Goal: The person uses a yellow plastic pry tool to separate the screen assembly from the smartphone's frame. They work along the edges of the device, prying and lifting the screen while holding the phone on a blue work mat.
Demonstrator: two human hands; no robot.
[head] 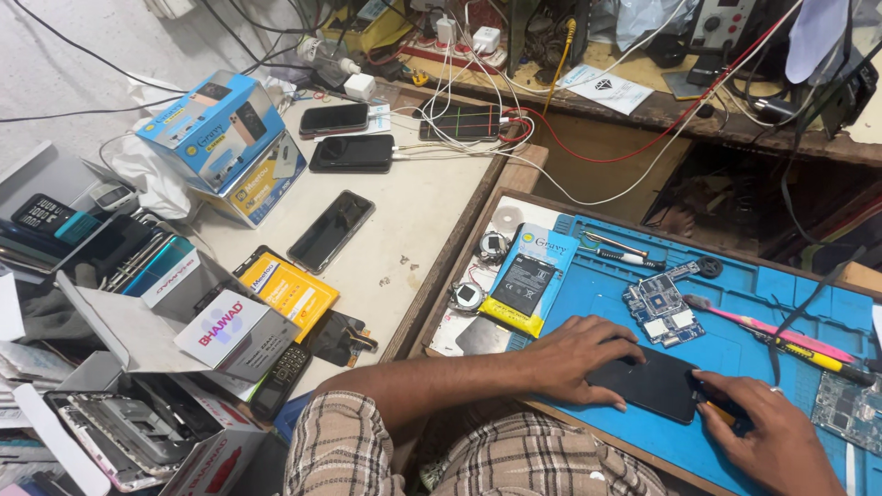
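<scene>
Cluttered with cables, boxes and spare handsets, a repair bench is seen from above, and on its blue work mat a dark phone is lying flat near the front edge. It is pinned down by the left hand, fingers spread over its left end, while the right hand is closed around a small tool at its right edge. Just beyond, a blue circuit board, a pink-handled tool and a battery packet are laid out on the mat.
</scene>
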